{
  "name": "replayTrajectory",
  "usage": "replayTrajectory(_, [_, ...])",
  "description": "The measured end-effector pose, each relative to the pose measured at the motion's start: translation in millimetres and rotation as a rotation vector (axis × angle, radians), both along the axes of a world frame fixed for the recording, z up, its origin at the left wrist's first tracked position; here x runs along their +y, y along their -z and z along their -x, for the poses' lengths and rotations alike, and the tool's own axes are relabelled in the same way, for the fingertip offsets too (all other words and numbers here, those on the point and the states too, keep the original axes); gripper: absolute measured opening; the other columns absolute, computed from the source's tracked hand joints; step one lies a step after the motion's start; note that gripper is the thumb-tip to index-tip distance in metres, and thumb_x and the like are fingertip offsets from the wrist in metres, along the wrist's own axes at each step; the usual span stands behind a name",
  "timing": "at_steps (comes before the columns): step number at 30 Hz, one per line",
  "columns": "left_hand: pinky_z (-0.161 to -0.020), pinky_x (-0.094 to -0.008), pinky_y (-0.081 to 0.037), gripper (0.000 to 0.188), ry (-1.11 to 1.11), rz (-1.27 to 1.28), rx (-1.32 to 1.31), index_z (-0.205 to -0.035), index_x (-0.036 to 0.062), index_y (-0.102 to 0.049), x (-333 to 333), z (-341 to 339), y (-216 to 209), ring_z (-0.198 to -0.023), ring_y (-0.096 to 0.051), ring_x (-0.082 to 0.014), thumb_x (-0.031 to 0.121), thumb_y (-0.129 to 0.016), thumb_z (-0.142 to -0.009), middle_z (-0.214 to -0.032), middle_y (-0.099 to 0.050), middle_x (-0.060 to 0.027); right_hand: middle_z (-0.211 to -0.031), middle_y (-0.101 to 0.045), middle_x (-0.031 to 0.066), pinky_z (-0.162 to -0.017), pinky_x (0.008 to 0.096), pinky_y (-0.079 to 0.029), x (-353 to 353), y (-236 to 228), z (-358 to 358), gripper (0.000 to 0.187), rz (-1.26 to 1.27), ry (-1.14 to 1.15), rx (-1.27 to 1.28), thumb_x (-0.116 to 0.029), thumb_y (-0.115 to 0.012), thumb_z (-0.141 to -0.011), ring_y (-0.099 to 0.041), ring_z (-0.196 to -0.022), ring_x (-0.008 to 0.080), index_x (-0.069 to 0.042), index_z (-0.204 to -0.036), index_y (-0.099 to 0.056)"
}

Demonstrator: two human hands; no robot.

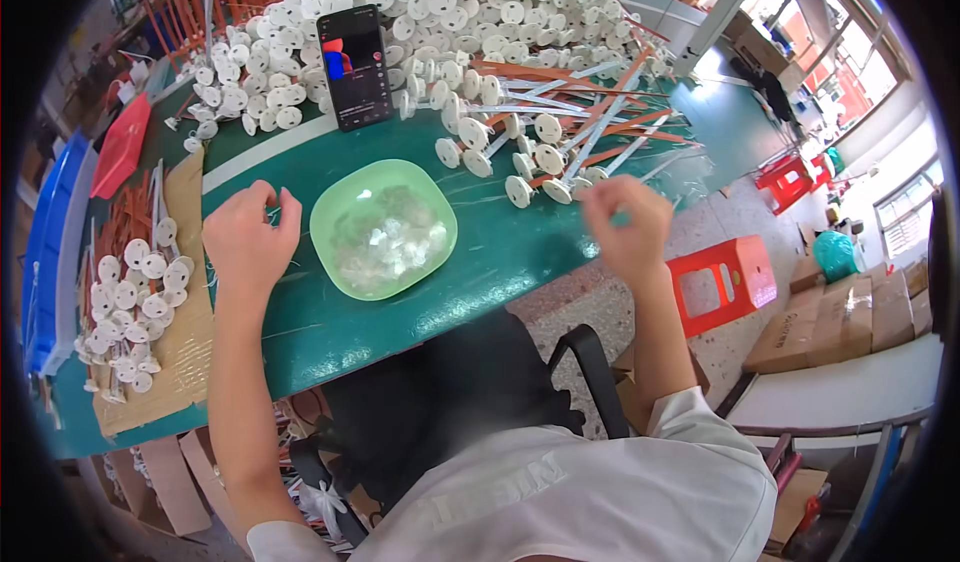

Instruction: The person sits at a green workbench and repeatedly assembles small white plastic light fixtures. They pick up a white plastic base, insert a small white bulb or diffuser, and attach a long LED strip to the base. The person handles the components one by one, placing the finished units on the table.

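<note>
A curled left hand point(250, 237) sits beside a green bowl point(385, 170) of small clear pieces point(395, 247) on the table point(520, 247); the blurred right hand point(632, 220), fingers bent, hangs near white discs point(548, 159). Whether either grips anything cannot be told. Such pieces likely need a light fingertip pinch.

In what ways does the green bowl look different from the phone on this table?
The green bowl is light-coloured with rounded corners, whereas the phone is a dark, narrow rectangle. The bowl is wider than the phone. The bowl holds small clear pieces, while the phone has its display lit. Both are on the green table.
</note>
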State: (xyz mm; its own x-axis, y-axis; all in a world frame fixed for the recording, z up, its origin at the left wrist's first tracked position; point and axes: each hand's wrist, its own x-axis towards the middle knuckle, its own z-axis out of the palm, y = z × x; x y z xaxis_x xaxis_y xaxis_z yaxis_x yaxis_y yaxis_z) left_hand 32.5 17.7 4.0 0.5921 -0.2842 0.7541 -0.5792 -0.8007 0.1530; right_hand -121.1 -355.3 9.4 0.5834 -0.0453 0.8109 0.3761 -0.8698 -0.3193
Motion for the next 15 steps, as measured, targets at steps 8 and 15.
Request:
replayTrajectory(8, [-0.05, -0.039, -0.045, 0.02, 0.015, 0.004, -0.03, -0.069, 0.0073, -0.061, 3, 0, 5, -0.051, -0.058, -0.0273, 0.019, -0.073, -0.081, -0.056, -0.057, -0.0097, -0.079, -0.065, 0.0115, -0.057, 0.0325, -0.05, -44, 36, 14, 0.026, 0.12, 0.486, 0.094, -0.017, -0.083, -0.078, -0.064, -0.072, 0.0214, -0.001, -0.094, -0.071])
replayTrajectory(15, [-0.051, -0.0415, -0.048, 0.025, 0.043, 0.027, 0.086, -0.065, 0.0073, -0.06, 0, -4, 11, -0.054, -0.062, -0.0296, 0.024, -0.072, -0.08, -0.059, -0.062, -0.009, -0.064, -0.062, 0.0078, -0.051, 0.0317, -0.047, -10, 68, 3, 0.026, 0.089, 0.533, -0.245, -0.008, -0.083, -0.077, -0.058, -0.053, 0.0217, 0.005, -0.095, -0.069])
